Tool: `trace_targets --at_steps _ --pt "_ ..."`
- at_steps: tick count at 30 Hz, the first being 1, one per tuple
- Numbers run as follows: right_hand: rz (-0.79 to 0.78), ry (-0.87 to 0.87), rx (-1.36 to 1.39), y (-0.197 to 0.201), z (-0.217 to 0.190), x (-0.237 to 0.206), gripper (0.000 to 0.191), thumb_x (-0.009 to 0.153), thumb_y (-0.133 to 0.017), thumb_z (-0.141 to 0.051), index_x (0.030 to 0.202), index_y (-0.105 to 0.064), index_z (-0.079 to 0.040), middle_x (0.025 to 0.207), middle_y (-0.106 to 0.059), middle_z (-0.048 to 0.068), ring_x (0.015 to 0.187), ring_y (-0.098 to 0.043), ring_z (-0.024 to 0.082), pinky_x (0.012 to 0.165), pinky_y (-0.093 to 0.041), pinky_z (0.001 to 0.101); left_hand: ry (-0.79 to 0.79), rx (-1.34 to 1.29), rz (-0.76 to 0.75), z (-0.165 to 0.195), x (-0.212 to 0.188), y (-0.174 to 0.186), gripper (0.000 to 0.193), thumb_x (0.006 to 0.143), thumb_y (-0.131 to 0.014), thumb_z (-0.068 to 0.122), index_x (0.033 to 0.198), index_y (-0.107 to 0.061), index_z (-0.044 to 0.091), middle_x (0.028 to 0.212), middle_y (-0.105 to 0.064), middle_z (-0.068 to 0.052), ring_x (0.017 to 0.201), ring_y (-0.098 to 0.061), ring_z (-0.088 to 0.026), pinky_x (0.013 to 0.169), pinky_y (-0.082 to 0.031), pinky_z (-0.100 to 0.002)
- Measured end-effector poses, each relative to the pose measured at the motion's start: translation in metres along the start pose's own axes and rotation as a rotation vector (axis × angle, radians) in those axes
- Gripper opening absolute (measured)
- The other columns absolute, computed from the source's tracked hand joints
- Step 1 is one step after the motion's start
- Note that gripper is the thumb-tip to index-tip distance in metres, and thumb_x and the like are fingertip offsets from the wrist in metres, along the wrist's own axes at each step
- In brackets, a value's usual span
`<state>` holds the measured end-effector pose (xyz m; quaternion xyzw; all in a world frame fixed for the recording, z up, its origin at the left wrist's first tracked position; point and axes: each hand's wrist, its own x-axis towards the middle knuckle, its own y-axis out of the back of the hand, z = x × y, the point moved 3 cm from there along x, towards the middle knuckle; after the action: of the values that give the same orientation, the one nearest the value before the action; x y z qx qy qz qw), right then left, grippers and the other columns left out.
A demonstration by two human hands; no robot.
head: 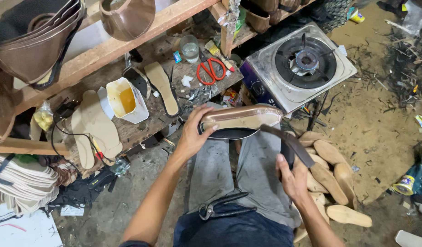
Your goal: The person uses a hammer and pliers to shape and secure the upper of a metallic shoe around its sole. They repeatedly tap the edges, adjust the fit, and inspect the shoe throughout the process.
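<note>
Both hands are busy over the person's lap. Left hand [191, 137] grips the heel end of a bronze shoe upper on its last [240, 120], sole side up, fingers curled over the rim and thumb beneath, holding it level above the knees. Right hand [293, 176] is closed around the handle of a dark hammer-like tool [288, 142], whose long head reaches up to touch the toe end of the shoe (I cannot tell the exact kind of tool). Far left, a stack of pale insoles [19, 183] sits below the wooden counter [142, 121], which carries cut insole shapes [94, 123], a white glue pot [125, 100], a glass [189, 48] and red scissors [211, 69]. Black pincers [224, 206] lie on the lap. To the right stands a single-burner gas stove [300, 64], with wooden lasts [332, 176] heaped on the floor beside the right leg.
</note>
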<state>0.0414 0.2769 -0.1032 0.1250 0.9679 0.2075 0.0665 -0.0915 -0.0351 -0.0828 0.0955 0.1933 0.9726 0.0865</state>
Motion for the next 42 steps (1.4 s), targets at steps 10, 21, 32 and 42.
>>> trace_targets --at_steps 10,21,32,42 --pt "-0.313 0.506 -0.529 0.031 0.010 -0.073 0.029 0.079 -0.077 -0.034 0.073 -0.065 -0.008 0.068 -0.066 0.012 0.062 -0.064 0.035 0.059 -0.050 0.0430 -0.375 0.080 0.016 0.025 -0.049 0.004 0.074 0.073 -0.081 -0.006 0.140 -0.061 0.022 0.161 -0.038 -0.022 0.151 -0.043 -0.042 0.122 -0.044 -0.047" --pt "-0.616 0.596 -0.357 -0.071 -0.065 -0.087 0.032 0.078 -0.082 -0.020 0.096 -0.062 -0.004 0.097 -0.063 0.015 0.092 -0.061 0.038 0.076 -0.050 0.0463 -0.503 0.366 -0.296 0.128 0.053 -0.049 0.081 0.067 -0.083 0.018 0.143 -0.057 0.011 0.136 -0.051 -0.023 0.124 -0.056 -0.044 0.107 -0.048 -0.051" --pt "-0.666 0.484 -0.347 -0.093 -0.060 -0.095 0.056 0.072 -0.086 -0.028 0.111 -0.057 0.000 0.108 -0.060 0.018 0.102 -0.057 0.041 0.083 -0.045 0.0492 -0.243 0.469 -0.233 0.057 0.041 -0.042 0.056 0.075 -0.079 0.025 0.127 -0.066 0.009 0.119 -0.072 -0.015 0.102 -0.070 -0.037 0.086 -0.054 -0.049" --pt "-0.528 0.169 0.313 -0.086 -0.050 -0.040 0.017 0.098 -0.059 -0.012 0.112 -0.060 -0.003 0.107 -0.066 0.009 0.102 -0.064 0.023 0.093 -0.048 0.0356 -0.389 0.433 -0.054 0.045 0.007 -0.022 0.046 0.087 -0.074 0.020 0.130 -0.067 0.006 0.132 -0.069 -0.011 0.123 -0.065 -0.030 0.100 -0.052 -0.043"
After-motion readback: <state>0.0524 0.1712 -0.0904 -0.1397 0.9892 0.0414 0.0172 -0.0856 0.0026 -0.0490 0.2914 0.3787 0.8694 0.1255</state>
